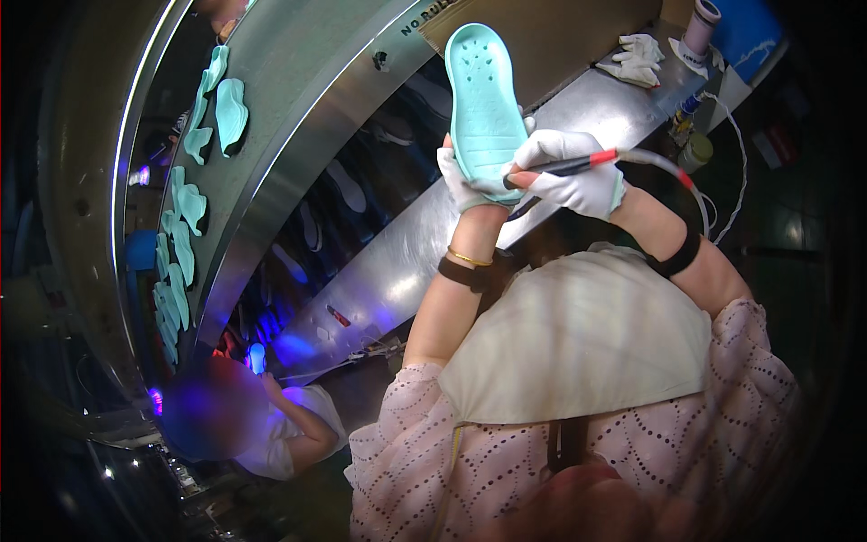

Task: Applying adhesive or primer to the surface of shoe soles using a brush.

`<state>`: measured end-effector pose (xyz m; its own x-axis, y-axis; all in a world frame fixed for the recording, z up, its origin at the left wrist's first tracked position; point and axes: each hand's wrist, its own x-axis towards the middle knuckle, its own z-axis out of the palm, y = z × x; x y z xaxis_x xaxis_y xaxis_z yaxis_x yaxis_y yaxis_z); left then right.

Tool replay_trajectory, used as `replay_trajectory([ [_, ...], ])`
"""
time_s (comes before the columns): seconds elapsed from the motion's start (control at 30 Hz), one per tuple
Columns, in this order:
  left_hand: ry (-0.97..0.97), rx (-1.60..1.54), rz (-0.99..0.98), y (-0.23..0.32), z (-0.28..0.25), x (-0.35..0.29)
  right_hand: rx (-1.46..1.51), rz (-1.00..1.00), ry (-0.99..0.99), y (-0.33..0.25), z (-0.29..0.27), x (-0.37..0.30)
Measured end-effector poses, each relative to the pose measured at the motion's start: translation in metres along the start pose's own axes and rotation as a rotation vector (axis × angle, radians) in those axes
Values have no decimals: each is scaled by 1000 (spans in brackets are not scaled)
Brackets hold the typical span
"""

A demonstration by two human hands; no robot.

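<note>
A turquoise foam shoe sole stands up in front of me, its toe end with several small holes pointing away. My left hand, in a white glove with bare fingertips, is closed round the heel end from the left and below. In a matching glove, my right hand grips a black pen-shaped tool with a red band, fed by a pale tube. The tool's tip is at the heel end of the sole; whether it touches there I cannot tell.
Turquoise soles lie along a green conveyor belt at the left. A metal bench runs below it, with soles on a dark rack between. White gloves and a pink cup are far right. A co-worker sits lower left.
</note>
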<state>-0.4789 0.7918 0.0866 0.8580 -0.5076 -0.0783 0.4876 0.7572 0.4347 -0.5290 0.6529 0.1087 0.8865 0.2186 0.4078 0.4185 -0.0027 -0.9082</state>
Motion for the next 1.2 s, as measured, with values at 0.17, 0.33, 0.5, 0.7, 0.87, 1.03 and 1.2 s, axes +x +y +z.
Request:
replay_trajectory([
  [0.17, 62, -21, 24, 1, 12, -8, 225, 72, 336, 12, -12, 23],
  [0.33, 115, -53, 49, -9, 3, -9, 46, 38, 250, 5, -5, 26],
  [0.5, -75, -98, 0, -3, 10, -21, 305, 96, 426, -5, -27, 38],
  [0.7, -109, 193, 57, 4, 1, -30, 126, -160, 278, 12, -31, 41],
  [0.87, 46, 242, 171, 21, -9, -36, 299, -39, 63, -7, -24, 19],
  [1.03, -105, 484, 276, 27, 4, -35, -403, -350, 78, -31, -56, 42],
  [1.2, -83, 437, 244, 61, 24, -29, -552, -355, -154, -42, -44, 22],
])
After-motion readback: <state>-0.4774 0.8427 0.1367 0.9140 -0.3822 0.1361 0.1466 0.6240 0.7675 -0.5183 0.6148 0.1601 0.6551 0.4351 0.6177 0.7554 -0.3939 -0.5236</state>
